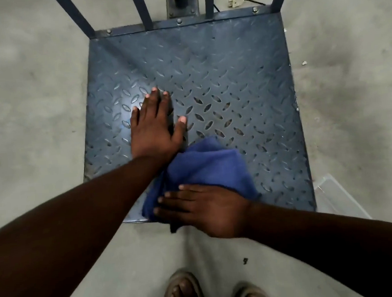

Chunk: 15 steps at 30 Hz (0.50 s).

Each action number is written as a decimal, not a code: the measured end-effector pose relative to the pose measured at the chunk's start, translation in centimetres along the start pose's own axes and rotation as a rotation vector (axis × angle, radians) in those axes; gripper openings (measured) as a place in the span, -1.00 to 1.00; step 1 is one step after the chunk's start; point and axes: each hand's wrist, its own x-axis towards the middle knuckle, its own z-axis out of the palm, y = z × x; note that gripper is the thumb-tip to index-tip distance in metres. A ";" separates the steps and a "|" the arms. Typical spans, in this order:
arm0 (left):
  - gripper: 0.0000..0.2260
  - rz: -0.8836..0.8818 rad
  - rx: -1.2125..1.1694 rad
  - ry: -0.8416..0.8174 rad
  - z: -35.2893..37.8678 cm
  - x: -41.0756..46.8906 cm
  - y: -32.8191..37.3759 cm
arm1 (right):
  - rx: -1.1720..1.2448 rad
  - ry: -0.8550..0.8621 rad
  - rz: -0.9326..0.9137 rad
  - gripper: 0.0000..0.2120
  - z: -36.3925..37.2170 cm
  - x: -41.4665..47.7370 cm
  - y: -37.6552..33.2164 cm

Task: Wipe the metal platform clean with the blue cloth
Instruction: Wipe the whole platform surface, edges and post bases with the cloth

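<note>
Nearest to me, the left forearm [68, 226] and the right forearm [336, 243] are reaching in from the lower corners of the frame. Below them, two sandalled feet [184, 290] are standing on the concrete floor [25, 114] at the bottom edge.

The right hand [208, 207] is lying flat on the blue cloth [205, 164], fingers straight and pointing toward the left of the frame, pressing it down rather than gripping it. The blue cloth is sitting bunched at the lower centre of the metal platform [231, 76], with its near corner hanging over the platform's front edge.

The left hand [153, 125] is resting palm-down on the bare tread plate just above and left of the cloth, fingers spread and straight, holding nothing. Its wrist is crossing the cloth's upper left edge.

I am seeing blue uprights [142, 8] rising from the platform's far edge at the top of the frame, and a pale plug [234, 1] lying on the floor in the upper right.
</note>
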 end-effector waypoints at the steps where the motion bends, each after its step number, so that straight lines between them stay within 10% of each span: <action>1: -0.29 -0.001 -0.001 -0.001 0.0 0.0 -0.1 | 0.001 -0.011 0.061 -0.48 0.1 0.3 -0.2; 11: -0.35 -0.003 0.015 -0.023 0.5 0.0 -0.8 | -0.271 0.191 1.105 -0.29 -9.1 -5.4 15.2; 13: -0.36 -0.009 0.013 -0.032 0.4 0.0 -0.8 | -0.262 0.178 1.054 -0.26 -8.2 -2.1 14.6; 15: -0.37 -0.014 -0.008 -0.014 0.4 0.1 -0.7 | -0.162 -0.018 0.618 -0.27 -6.1 -1.0 11.0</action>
